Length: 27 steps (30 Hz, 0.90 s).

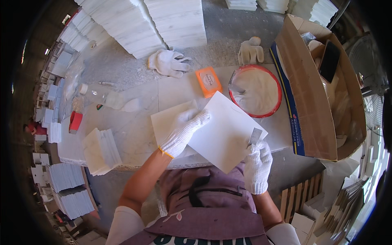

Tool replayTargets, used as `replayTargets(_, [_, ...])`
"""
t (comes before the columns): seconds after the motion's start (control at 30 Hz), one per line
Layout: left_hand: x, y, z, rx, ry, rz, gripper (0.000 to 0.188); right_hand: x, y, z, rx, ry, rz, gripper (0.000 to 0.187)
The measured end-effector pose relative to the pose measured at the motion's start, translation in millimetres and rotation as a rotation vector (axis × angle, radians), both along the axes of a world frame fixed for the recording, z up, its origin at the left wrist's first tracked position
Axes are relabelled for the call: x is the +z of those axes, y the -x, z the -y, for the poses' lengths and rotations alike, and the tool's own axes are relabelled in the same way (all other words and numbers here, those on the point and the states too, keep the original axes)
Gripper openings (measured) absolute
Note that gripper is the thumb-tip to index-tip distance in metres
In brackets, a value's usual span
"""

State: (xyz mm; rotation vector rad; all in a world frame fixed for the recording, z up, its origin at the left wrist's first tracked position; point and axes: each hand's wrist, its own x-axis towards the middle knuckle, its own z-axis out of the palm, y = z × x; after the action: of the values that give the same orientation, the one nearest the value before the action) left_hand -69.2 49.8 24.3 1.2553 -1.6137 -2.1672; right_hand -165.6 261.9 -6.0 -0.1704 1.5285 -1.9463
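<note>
My left hand (188, 130), in a white knit glove, grips a square white tile (222, 130) by its left edge and holds it tilted over the table's front edge. Another white tile (165, 121) lies partly under that hand. My right hand (258, 165), also gloved, is closed on a small putty knife (255, 136). The knife's flat metal blade is at the held tile's right corner; whether it touches cannot be told. Just beyond the tile stands a red-rimmed bowl (279, 96) of white paste or powder, with a greyish piece stuck in it. An orange block-shaped pad (209, 82) sits beside the bowl.
A large cardboard box (314, 118) with a phone (330, 61) on its contents stands at right. Spare gloves (168, 63) lie at the back, near tall tile stacks (179, 24). Several tiles (102, 151), a plastic bottle (96, 93) and a red ring (75, 121) are at left.
</note>
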Motion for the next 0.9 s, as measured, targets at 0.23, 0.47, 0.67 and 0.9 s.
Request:
replayTargets(0.23, [-13, -15, 6, 0.046, 0.056, -0.021, 0.025, 14, 70, -7, -0.043, -0.016, -0.147, 0.026])
replayTargets(0.47, [-13, -16, 8, 0.023, 0.198, 0.0, 0.024, 42, 98, 23, 0.024, -0.368, -0.406, 0.026])
replayTargets(0.67, [-14, -13, 7, -0.003, 0.258, 0.032, 0.025, 35, 112, 36, 0.171, -0.5, -0.545, 0.022])
replayTargets(0.9, [-14, -10, 9, 0.045, 0.203, 0.007, 0.024, 17, 115, 45, 0.166, -0.448, -0.63, 0.024])
